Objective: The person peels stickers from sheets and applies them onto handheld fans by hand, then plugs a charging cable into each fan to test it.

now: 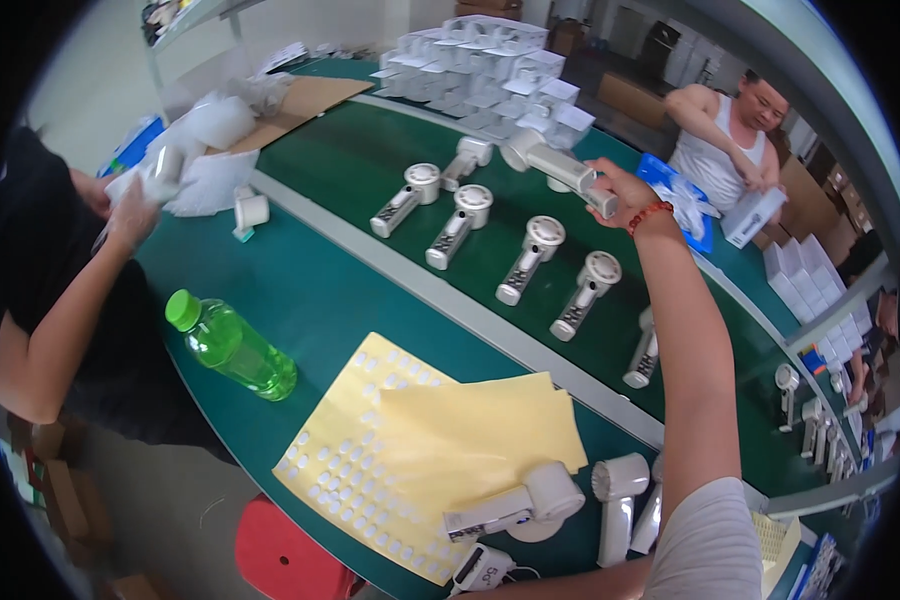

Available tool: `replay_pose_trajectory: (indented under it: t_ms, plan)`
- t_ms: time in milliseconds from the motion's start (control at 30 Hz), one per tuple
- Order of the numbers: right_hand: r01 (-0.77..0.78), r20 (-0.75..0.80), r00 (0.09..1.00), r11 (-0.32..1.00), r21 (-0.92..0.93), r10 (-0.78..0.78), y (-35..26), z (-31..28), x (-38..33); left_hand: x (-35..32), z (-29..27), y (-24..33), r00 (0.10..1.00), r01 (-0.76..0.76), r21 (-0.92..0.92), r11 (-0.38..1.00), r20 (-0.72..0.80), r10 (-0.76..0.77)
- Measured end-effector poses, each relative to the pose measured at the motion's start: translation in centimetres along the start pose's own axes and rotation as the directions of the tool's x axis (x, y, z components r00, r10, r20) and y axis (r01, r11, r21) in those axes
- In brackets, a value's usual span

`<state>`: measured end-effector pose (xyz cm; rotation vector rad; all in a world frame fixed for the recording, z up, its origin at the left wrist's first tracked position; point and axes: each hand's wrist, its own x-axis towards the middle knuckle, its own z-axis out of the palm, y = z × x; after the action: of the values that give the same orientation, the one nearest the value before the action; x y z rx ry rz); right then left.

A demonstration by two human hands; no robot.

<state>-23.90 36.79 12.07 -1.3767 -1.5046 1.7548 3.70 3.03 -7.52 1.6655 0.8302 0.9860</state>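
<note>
Head view: one white handheld gadget [550, 162], grasped by right fingers [610, 173], its round end left of them; similar gadgets [460, 224] lay below them on the counter [300, 262]; left fingers out of sight, state could not be told.

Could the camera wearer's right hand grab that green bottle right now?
Probably not straight away: the right hand is holding a white device, well away from the green bottle, though nothing appears to cover the bottle.

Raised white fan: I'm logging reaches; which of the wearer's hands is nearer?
Right. The right hand grips the raised white fan by its handle; the left hand is unseen, its forearm at the picture's lower edge, far off.
</note>
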Motion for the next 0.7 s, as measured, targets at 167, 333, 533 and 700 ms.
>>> replay_pose_trajectory:
  t_ms: [167,333,533,700]
  plan:
    - [0.118,0.19,0.971,0.984,0.136,-0.142,0.4,-5.5,-11.3,0.4,4.4,3.4,0.98,-0.105,0.187,0.977,0.187,0.069]
    - [0.238,0.06,0.964,0.941,0.239,-0.259,4.2,-11.2,-27.5,0.2,-0.1,5.7,0.94,-0.316,0.363,0.877,0.248,0.235]
    - [0.219,-0.237,0.963,0.894,0.39,-0.132,16.7,-17.8,-43.3,0.3,-0.9,6.2,0.923,-0.372,0.346,0.861,0.234,0.305]
    - [0.369,-0.535,0.827,0.883,0.289,-0.171,23.7,-17.4,-49.3,-0.3,-1.8,8.6,0.942,-0.247,0.311,0.918,-0.147,0.303]
